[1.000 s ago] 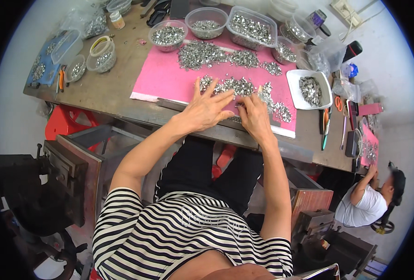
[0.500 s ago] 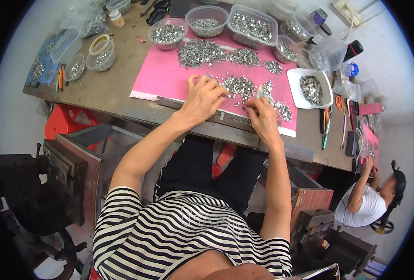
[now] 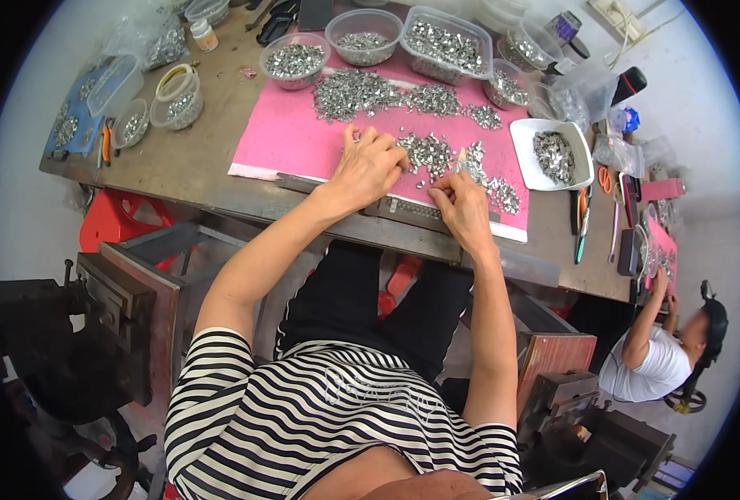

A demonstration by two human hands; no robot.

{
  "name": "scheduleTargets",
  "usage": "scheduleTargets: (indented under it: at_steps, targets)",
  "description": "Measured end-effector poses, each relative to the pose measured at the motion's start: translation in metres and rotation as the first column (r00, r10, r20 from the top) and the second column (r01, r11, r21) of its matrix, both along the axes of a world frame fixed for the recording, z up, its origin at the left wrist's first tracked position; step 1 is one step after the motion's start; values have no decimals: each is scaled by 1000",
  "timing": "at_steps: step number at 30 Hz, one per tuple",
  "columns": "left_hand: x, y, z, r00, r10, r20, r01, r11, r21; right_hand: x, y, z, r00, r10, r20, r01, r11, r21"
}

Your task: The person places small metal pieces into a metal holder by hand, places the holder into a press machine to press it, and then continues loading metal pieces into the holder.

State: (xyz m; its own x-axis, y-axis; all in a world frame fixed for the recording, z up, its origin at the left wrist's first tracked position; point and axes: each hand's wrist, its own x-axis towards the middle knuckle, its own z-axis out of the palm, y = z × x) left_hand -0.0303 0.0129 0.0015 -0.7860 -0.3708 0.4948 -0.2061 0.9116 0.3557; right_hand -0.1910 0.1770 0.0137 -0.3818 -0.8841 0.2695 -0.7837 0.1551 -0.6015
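Those little metal bits [image 3: 427, 152] mid-frame on the pink mat [image 3: 274, 133] are probably light, stiff and kinda slippery, so I'd pinch them by the edges; left hand [image 3: 372, 160] and right hand [image 3: 467, 205] are curled nearby, can't tell if either's gripping any.

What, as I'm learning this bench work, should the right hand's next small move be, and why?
Perhaps ease the right hand slightly left toward the small silver pieces: loose ones lie close by, between it and the left hand. Whether it already holds one is too small to tell.
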Motion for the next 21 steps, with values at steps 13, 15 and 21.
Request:
scheduleTargets:
  at_steps: [13,15,21]
  targets:
    - [0,-1,1,1000,16,22,-16,1000,-6,-1,7,5,999,-33,-33,29,993,-114]
    - [0,-2,1,1000,-4,16,4,1000,8,1,8,9,999,-34,8,35,994,-99]
    - [-1,-12,1,993,-114,37,112,993,44,2,6,2,998,-51,34,54,995,-79]
